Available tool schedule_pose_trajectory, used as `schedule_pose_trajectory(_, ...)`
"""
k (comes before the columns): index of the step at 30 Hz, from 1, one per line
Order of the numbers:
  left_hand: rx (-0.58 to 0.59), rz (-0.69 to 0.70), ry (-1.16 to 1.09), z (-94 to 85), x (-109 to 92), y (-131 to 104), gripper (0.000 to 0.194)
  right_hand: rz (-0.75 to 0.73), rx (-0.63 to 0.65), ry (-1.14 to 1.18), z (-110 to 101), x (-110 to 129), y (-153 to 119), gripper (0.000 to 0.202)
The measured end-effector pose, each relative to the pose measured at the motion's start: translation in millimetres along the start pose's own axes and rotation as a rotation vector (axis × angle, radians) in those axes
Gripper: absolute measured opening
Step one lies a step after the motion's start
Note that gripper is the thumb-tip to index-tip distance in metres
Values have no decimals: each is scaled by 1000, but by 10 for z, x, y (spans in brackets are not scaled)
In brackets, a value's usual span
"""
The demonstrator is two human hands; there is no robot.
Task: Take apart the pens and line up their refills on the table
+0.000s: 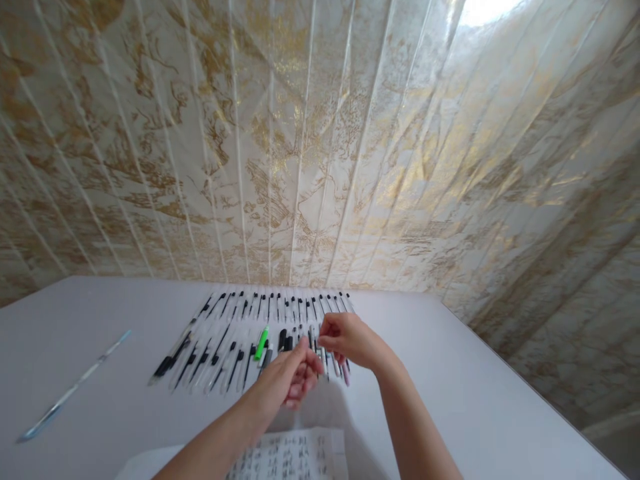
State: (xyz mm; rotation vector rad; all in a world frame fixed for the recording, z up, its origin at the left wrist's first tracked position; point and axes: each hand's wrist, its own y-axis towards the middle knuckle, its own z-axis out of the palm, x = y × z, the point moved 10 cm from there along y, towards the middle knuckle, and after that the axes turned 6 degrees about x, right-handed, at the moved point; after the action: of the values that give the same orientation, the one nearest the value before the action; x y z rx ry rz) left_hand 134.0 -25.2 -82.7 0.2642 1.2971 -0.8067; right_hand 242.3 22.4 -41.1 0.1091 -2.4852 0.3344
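My left hand [295,375] hovers at the near side of a row of pens, its thumb apart from loosely curled fingers, and nothing shows in it. Just right of it, my right hand [350,341] is closed in a pinch above the right end of that row. Whatever its fingertips hold is too small or hidden to name. A bright green highlighter [261,343] lies up and left of my left hand. Beside it are black-capped pens [283,339] and a grey pen [267,358]. My hands hide part of the white and pink pens underneath.
Behind the hands, a second row of clear, black-tipped pens [270,307] runs across the white table [480,393]. At left lies a long, thin, clear-and-blue strip [77,385]. A paper with handwriting [300,457] sits at the near edge. Gold-patterned, pleated fabric [300,167] hangs behind.
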Motion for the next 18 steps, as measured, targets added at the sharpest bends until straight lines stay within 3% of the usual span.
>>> schedule_pose_trajectory(3,-50,80,-62,-45,-18,14,18,183,-259,-127,-284,-433,75,10)
schedule_pose_trajectory(6,-107,96,-106,-117,11,9,18,323,-319,-180,-285,-785,164,11)
schedule_pose_trajectory(9,-181,110,-151,-217,13,-18,19,367,-275,-177,-160,-942,252,9)
schedule_pose_trajectory(13,-284,131,-182,-347,-30,-60,13,378,-168,-106,-39,-1002,289,23)
schedule_pose_trajectory(18,-296,179,-206,-390,-96,-61,12,387,-9,44,125,-1113,320,25)
